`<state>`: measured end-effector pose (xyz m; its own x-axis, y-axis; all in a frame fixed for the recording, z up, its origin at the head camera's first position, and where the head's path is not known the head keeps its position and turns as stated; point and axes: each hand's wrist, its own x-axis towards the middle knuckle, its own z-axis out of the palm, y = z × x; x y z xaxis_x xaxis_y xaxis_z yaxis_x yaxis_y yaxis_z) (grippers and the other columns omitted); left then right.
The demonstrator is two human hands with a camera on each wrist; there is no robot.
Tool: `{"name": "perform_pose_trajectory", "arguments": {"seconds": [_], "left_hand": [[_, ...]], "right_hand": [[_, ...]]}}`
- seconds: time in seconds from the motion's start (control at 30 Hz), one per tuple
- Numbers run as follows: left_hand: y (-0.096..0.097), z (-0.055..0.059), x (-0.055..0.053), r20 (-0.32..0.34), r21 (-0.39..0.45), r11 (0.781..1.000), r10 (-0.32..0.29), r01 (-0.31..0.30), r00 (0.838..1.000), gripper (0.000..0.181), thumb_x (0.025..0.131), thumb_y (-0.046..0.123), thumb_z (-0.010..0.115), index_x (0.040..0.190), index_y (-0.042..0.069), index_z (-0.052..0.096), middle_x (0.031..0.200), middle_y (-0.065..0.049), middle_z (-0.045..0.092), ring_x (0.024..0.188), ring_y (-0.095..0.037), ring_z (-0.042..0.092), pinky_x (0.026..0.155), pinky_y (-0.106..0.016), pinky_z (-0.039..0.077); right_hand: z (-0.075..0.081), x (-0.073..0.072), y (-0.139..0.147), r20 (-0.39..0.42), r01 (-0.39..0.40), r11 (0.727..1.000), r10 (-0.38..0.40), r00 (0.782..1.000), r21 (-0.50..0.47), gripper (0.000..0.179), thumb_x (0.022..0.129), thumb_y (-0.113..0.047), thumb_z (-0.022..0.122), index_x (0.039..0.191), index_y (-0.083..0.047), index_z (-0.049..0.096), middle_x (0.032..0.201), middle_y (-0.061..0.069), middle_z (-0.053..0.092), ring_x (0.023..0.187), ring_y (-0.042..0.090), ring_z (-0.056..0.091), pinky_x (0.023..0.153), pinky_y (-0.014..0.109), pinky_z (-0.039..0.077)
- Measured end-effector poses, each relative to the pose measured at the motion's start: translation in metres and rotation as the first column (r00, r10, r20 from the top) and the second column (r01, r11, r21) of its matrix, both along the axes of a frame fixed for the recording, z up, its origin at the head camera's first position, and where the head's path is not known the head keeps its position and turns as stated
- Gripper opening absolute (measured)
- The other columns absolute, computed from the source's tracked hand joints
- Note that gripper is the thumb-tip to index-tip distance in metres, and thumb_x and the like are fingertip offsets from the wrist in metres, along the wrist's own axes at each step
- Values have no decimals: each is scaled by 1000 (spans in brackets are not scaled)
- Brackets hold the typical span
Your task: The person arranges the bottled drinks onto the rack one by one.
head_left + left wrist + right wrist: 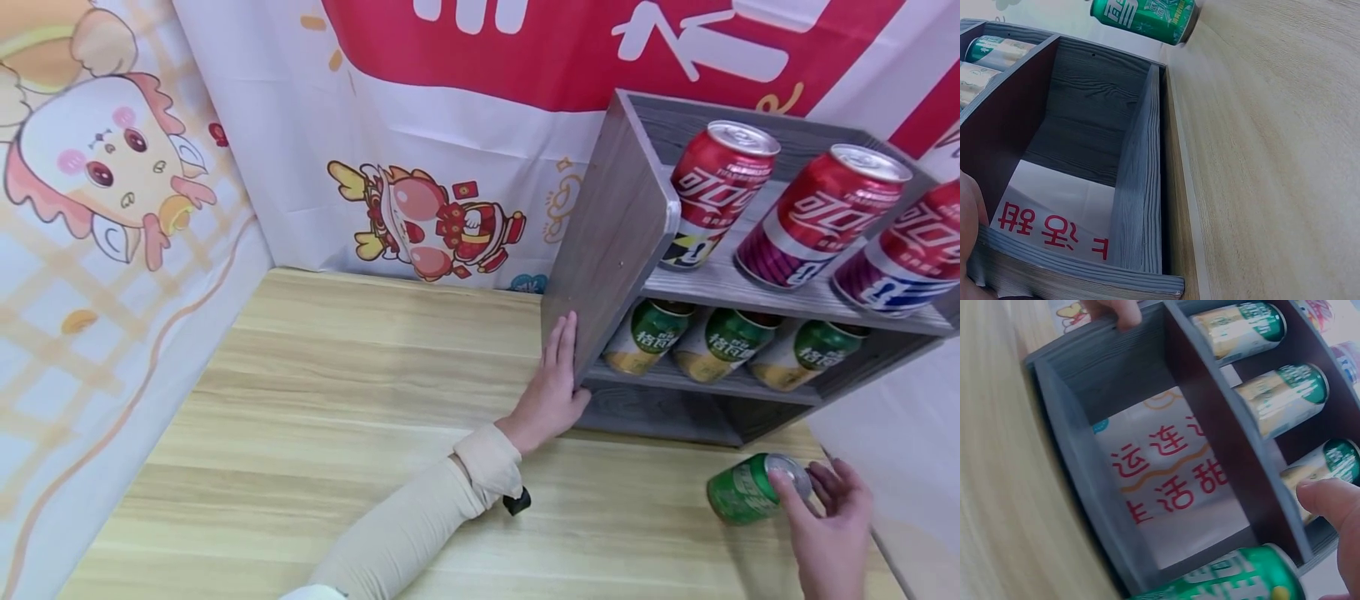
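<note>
My left hand (546, 398) holds the left side panel of a grey wooden shelf (600, 225). Its fingers lie straight along the outer face, with the thumb over the front edge. At the right, my right hand (834, 521) is over the top of a green soda can (742, 493), thumb and fingers spread apart around the lid. The right wrist view shows the thumb (1329, 499) apart from the can (1235, 578); the other fingers are out of that frame. In the left wrist view, the can (1147, 15) stands near the shelf's right front, with no hand showing on it.
Red cola cans (723, 192) line the shelf's upper level, and several green-and-gold cans (723, 343) fill the middle one. The bottom compartment (1079, 134) holds no cans. The wooden table (360, 400) extends left of the shelf; printed cloth (420, 125) hangs behind.
</note>
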<state>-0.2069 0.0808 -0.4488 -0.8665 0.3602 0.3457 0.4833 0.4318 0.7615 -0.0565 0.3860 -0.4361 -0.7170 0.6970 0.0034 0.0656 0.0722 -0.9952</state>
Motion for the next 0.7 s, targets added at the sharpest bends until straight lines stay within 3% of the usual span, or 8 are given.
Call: {"name": "perform_pose_trajectory", "arguments": {"seconds": [0.2,0.43,0.53,0.7], "left_hand": [[0,-1,0,-11,8,1000,-1,1,1000,113,91,2,73,163,21,-11,170,-11,0,149,-30,31,101,-34,52],[1,-1,0,-8,3,1000,1,-1,1000,112,91,3,73,163,21,-11,170,-10,1,150,-29,29,104,-35,50],[1,-1,-1,-6,1,1000,2,-2,1000,112,91,3,73,163,21,-11,170,-10,1,150,-28,28,104,-34,49],[1,-2,-1,-1,1,1000,3,-3,1000,111,91,3,72,163,21,-11,170,-10,1,150,-28,30,103,-34,50]], "right_hand": [[-15,0,-1,86,-23,996,16,996,86,74,88,0,76,149,-11,36,118,-11,48,113,2,46,88,5,38],[-27,-2,-2,96,-15,996,7,995,88,68,88,-6,78,144,-11,40,119,-12,46,131,12,42,105,9,32],[-29,-2,-3,102,0,996,-9,995,89,64,88,-7,79,139,-14,41,118,-12,47,130,13,43,104,9,34],[-32,-1,-4,132,9,996,-21,991,85,69,87,-11,81,143,-13,39,118,-14,46,125,9,45,97,7,37]]}}
